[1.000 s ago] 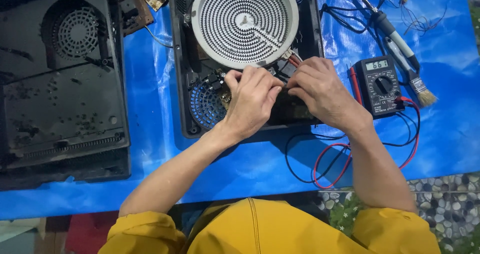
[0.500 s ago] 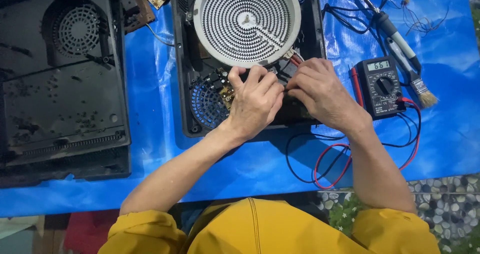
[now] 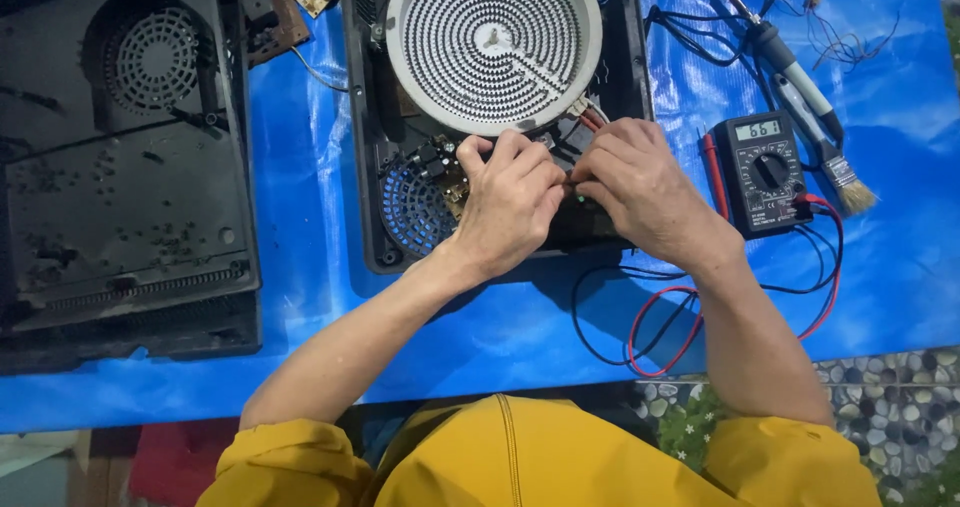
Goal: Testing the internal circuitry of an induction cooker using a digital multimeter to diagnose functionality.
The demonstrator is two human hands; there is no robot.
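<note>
Cooker (image 3: 620,87), opened, on a blue sheet (image 3: 300,267): both hands meet over its lower inside.
Left hand (image 3: 510,202) and right hand (image 3: 640,187) pinch with curled fingers, fingertips touching; what they grip is hidden. One round coil (image 3: 493,45), one fan (image 3: 412,207), one black meter (image 3: 765,172), one brush (image 3: 825,152), one spare casing (image 3: 120,157).

A repair workspace: multimeter (image 3: 768,172), soldering iron (image 3: 790,67), opened cooker (image 3: 495,117) on tarp (image 3: 300,287).

Blue tarp (image 3: 300,297); white spiral-patterned heating coil (image 3: 493,47); black multimeter (image 3: 765,172) with red and black leads (image 3: 660,317); yellow sleeves (image 3: 290,462).
</note>
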